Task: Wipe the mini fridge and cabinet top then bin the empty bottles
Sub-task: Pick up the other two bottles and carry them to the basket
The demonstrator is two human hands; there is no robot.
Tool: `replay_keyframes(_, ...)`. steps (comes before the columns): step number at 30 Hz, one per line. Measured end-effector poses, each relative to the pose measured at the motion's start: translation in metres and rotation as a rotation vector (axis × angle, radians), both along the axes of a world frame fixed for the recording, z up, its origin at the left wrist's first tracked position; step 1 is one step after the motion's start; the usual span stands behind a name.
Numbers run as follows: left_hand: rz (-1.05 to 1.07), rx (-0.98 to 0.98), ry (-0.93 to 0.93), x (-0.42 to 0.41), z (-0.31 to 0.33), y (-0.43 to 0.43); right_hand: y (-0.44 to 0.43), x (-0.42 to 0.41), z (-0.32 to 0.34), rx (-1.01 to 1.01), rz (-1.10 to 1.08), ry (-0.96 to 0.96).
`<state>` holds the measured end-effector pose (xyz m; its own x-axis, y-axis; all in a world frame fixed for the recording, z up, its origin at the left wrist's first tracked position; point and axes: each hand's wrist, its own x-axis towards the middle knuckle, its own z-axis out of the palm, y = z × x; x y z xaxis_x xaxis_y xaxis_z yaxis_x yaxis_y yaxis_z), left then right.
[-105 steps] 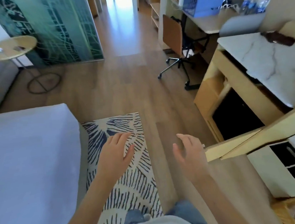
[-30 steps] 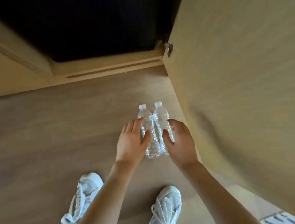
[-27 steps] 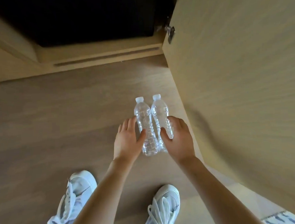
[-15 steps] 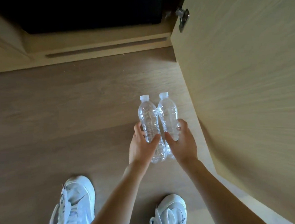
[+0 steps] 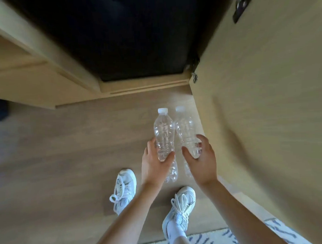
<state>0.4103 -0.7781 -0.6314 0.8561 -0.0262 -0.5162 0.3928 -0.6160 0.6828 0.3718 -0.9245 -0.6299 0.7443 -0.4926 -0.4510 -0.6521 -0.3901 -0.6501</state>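
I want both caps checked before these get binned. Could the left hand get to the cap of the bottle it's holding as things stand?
Probably not: the left hand is wrapped round the left bottle low down, its cap well above the fingers. The right hand holds the right bottle.

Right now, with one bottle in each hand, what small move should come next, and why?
Probably carry both toward a bin, which is not in view. The left hand grips the left bottle, the right hand grips the right bottle; both look empty and capped.
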Motion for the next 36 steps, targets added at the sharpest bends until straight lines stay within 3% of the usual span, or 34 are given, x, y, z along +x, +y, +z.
replay_keyframes(11, -0.029, -0.095, -0.178, 0.022, 0.427, 0.046, 0.017, 0.026, 0.422, 0.02, 0.077, -0.261)
replay_keyframes(17, 0.034, -0.256, -0.373, 0.009, 0.58, 0.043, 0.017, 0.017, 0.572, 0.006, 0.027, -0.559)
replay_keyframes(26, -0.101, -0.575, -0.522, 0.015, 0.691, 0.024, 0.009, -0.007, 0.688, -0.142, -0.127, -0.874)
replay_keyframes(36, -0.537, -0.623, -0.453, 0.029, 0.698, 0.065, 0.081, -0.068, 0.676, -0.246, -0.65, -0.859)
